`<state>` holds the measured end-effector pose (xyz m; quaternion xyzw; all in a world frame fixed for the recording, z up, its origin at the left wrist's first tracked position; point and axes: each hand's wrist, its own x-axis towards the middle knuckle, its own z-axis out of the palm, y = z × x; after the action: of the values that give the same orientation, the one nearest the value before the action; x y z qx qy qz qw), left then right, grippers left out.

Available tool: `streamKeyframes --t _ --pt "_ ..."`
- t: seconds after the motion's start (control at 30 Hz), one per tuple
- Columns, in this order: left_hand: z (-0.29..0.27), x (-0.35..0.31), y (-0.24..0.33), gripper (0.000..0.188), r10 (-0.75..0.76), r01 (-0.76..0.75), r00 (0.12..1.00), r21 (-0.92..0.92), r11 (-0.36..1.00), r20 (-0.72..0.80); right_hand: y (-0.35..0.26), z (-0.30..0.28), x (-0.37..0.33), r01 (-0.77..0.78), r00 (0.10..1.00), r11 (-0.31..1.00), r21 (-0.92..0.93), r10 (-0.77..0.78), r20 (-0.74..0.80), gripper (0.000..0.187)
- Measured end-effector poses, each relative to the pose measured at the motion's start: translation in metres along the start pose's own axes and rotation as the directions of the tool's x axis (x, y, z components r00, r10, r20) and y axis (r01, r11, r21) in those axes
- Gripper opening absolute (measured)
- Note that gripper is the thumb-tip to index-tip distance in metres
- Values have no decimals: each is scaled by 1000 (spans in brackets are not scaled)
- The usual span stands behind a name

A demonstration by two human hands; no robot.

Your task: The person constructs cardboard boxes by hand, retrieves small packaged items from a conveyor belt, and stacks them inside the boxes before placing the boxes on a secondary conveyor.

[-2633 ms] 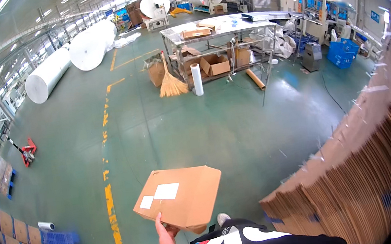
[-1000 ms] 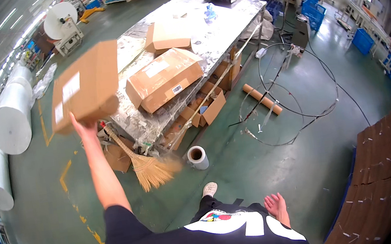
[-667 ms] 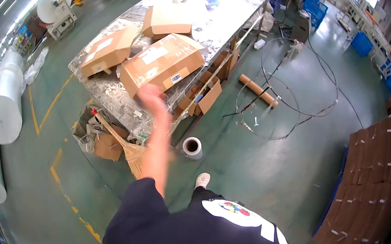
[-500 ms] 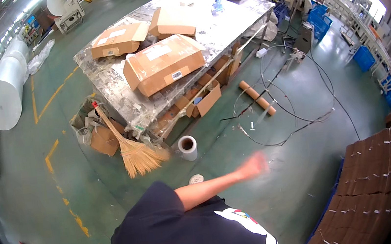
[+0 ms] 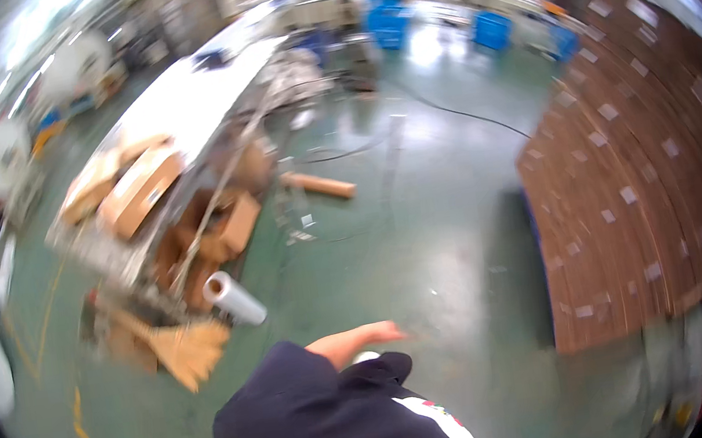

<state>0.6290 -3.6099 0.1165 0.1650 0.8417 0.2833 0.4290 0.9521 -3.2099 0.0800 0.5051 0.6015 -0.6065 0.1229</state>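
Observation:
My left hand (image 5: 383,332) swings in front of my body at the lower middle, above the green floor. Motion smears its fingers, so their pose is unclear, and no object shows in it. Below the forearm, part of a pale shoe (image 5: 366,356) peeks out. My right hand is out of the picture. To the left of my arm, a white roll of film (image 5: 242,302) with a hollow core stands on the floor by the table. A straw broom (image 5: 187,351) leans beside the table's near corner.
Cardboard boxes (image 5: 141,193) lie on the long worktable (image 5: 176,104). An open carton (image 5: 238,225) sits under it. A brown cardboard tube (image 5: 320,185) and a black cable (image 5: 475,118) are on the floor. A tall stack of brown cardboard (image 5: 633,208) rises at right; blue crates (image 5: 387,21) stand far off.
My view has turned right, shifting the table, broom and film roll leftward and bringing more of the cardboard stack in. My left hand has drawn closer to my body.

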Motion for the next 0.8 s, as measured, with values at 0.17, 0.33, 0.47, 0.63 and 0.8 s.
streamKeyframes --t 0.17,0.33,0.47,0.63,0.8 --pt "8 7 -139 25 -498 580 812 -320 749 305 84 -94 13 70 962 980 185 -17 -274 21" --pt "8 203 64 19 -596 607 775 19 795 209 58 -122 4 -92 943 879 468 228 -242 28" --pt "115 399 303 20 -69 -84 958 505 859 277 144 -139 -22 -237 799 702 672 534 -276 24" --pt "272 507 661 23 284 -325 841 12 946 461 162 -108 -47 22 433 125 992 893 -123 17" --pt "364 525 875 39 444 -472 682 -114 874 581 261 -86 36 -92 482 962 -258 -184 -856 15"
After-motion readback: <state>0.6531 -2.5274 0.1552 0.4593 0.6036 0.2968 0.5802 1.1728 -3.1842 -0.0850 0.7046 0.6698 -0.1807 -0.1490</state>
